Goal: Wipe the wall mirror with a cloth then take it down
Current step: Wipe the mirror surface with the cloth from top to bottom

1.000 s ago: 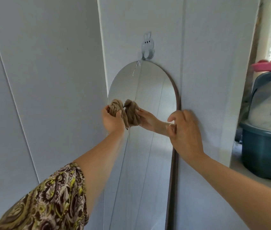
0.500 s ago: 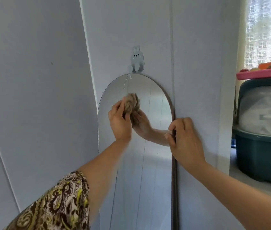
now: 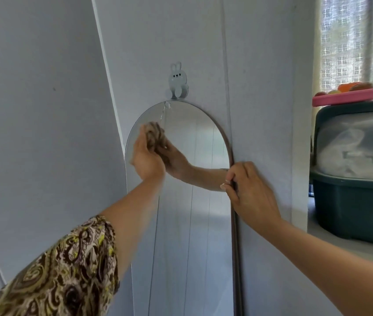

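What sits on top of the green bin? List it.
A pink tray rests on the green bin, holding orange and red items, likely fruit. The tray's rim hides their lower parts.

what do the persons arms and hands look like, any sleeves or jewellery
The left arm wears a short, loose sleeve in a paisley print of brown, cream and yellow-green that ends near the elbow; the forearm below it is bare. The right arm shows no sleeve at all in this view. Neither the left hand nor the right hand shows gloves, rings, a watch or bracelets.

Brown cloth (image 3: 154, 135), paisley sleeve (image 3: 71, 270), pink tray (image 3: 345, 99)
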`<state>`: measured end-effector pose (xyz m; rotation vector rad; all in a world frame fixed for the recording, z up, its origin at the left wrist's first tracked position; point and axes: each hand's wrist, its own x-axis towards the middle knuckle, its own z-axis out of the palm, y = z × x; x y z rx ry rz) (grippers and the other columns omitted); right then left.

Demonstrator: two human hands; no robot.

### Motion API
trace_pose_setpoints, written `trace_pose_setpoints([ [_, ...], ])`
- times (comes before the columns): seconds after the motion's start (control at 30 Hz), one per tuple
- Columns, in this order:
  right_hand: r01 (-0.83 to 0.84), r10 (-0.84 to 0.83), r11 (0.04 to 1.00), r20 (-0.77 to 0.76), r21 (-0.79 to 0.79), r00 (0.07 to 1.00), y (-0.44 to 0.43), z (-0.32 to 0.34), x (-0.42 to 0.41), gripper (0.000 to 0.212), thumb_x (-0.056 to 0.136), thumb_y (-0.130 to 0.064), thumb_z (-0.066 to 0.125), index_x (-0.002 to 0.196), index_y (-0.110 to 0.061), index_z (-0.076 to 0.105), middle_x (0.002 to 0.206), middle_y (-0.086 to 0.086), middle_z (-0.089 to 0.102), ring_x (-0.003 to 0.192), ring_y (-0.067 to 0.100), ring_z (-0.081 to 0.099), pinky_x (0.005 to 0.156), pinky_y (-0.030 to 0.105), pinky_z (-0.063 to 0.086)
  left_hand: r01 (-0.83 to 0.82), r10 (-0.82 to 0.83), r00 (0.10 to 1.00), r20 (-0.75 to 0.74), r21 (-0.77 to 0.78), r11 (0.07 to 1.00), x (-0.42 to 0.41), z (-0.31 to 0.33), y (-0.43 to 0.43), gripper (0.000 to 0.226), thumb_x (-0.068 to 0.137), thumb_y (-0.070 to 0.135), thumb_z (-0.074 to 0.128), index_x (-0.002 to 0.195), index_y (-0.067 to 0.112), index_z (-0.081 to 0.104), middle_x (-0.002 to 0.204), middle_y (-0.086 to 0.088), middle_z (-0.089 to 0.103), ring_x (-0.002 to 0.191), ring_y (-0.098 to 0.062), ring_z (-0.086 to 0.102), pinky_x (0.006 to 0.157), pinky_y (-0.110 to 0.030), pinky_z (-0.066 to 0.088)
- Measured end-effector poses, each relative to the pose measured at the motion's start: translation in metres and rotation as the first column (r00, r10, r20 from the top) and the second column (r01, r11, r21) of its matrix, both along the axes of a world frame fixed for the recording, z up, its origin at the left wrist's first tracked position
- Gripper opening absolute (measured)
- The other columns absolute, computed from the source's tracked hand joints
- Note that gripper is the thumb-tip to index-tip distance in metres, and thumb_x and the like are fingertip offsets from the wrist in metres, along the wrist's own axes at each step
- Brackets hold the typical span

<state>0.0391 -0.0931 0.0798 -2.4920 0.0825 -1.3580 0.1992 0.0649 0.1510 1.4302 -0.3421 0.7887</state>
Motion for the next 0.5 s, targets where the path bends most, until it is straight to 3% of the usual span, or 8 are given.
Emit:
trace_pose_setpoints([
  [0.07, -0.007, 0.007, 1.0, -0.003, 0.002, 1.0, 0.0, 0.0, 0.0, 0.012, 0.093, -0.025, 0.057, 0.095, -0.018, 0.049, 0.103, 0.001, 0.047, 0.076, 0.014, 0.052, 0.056, 0.014, 0.034, -0.009, -0.003, 0.987, -0.161, -0.076, 0.997, 0.009, 0.007, 0.011, 0.054, 0.101, 0.004, 0.04, 0.148, 0.03, 0.038, 0.135, -0.004, 0.059, 0.12, -0.022, 0.061, 0.104, -0.039, 0.048],
  [0.17, -0.011, 0.011, 1.0, -0.004, 0.007, 1.0, 0.001, 0.0, 0.002, 0.011, 0.092, -0.024, 0.057, 0.094, -0.018, 0.048, 0.101, -0.001, 0.046, 0.073, 0.014, 0.051, 0.054, 0.012, 0.032, -0.046, 0.042, 0.992, -0.117, -0.026, 0.999, 0.0, 0.012, -0.003, 0.052, 0.1, 0.003, 0.042, 0.146, 0.027, 0.04, 0.133, -0.004, 0.06, 0.104, -0.013, 0.059, 0.102, -0.034, 0.048],
  [0.23, -0.024, 0.024, 1.0, 0.007, 0.014, 1.0, 0.0, -0.001, 0.002, 0.011, 0.091, -0.021, 0.058, 0.092, -0.018, 0.047, 0.098, -0.001, 0.046, 0.071, 0.015, 0.051, 0.054, 0.016, 0.034, -0.082, 0.068, 0.989, 0.127, 0.107, 0.991, -0.016, 0.007, -0.022, 0.045, 0.1, 0.003, 0.044, 0.141, 0.02, 0.051, 0.13, -0.006, 0.062, 0.105, -0.013, 0.059, 0.1, -0.028, 0.048],
  [0.27, -0.033, 0.033, 0.999, 0.015, 0.019, 0.999, 0.0, -0.002, 0.002, 0.012, 0.09, -0.02, 0.059, 0.091, -0.019, 0.047, 0.096, -0.001, 0.046, 0.07, 0.014, 0.05, 0.053, 0.016, 0.035, -0.075, 0.007, 0.957, 0.29, 0.225, 0.972, -0.025, 0.0, -0.031, 0.044, 0.1, 0.003, 0.046, 0.142, 0.017, 0.052, 0.138, -0.008, 0.058, 0.117, -0.018, 0.058, 0.1, -0.025, 0.047],
  [0.33, -0.052, 0.051, 0.998, 0.029, 0.026, 0.998, 0.001, -0.004, 0.002, 0.013, 0.09, -0.019, 0.06, 0.089, -0.02, 0.046, 0.094, -0.002, 0.047, 0.069, 0.013, 0.049, 0.054, 0.014, 0.033, -0.152, -0.174, 0.816, 0.551, 0.495, 0.855, -0.035, -0.025, -0.036, 0.046, 0.101, 0.005, 0.046, 0.145, 0.016, 0.048, 0.154, -0.006, 0.042, 0.143, -0.024, 0.038, 0.102, -0.004, 0.036],
  [0.37, -0.054, 0.053, 0.998, 0.034, 0.028, 0.998, 0.001, -0.005, 0.001, 0.013, 0.09, -0.019, 0.059, 0.089, -0.02, 0.046, 0.094, -0.002, 0.047, 0.07, 0.013, 0.048, 0.055, 0.013, 0.032, -0.197, -0.239, 0.755, 0.611, 0.558, 0.806, -0.032, -0.035, -0.032, 0.046, 0.101, 0.007, 0.044, 0.146, 0.017, 0.047, 0.158, -0.002, 0.035, 0.148, -0.021, 0.027, 0.103, 0.002, 0.029],
  [0.43, -0.039, 0.038, 0.999, 0.034, 0.014, 0.999, 0.002, -0.006, 0.002, 0.011, 0.092, -0.019, 0.057, 0.09, -0.02, 0.046, 0.094, -0.002, 0.047, 0.071, 0.012, 0.048, 0.055, 0.012, 0.032, -0.174, -0.215, 0.786, 0.58, 0.54, 0.823, -0.021, -0.043, -0.017, 0.047, 0.101, 0.005, 0.042, 0.146, 0.017, 0.047, 0.158, 0.007, 0.033, 0.147, -0.005, 0.026, 0.108, -0.003, 0.031],
  [0.5, -0.017, 0.017, 1.0, 0.028, 0.0, 0.999, 0.003, -0.007, 0.001, 0.007, 0.093, -0.018, 0.055, 0.092, -0.019, 0.048, 0.094, -0.002, 0.045, 0.071, 0.012, 0.047, 0.055, 0.011, 0.031, -0.136, -0.039, 0.91, 0.413, 0.387, 0.912, -0.004, -0.042, -0.001, 0.046, 0.099, -0.001, 0.043, 0.141, 0.014, 0.053, 0.147, 0.003, 0.05, 0.135, -0.006, 0.047, 0.109, -0.023, 0.041],
])
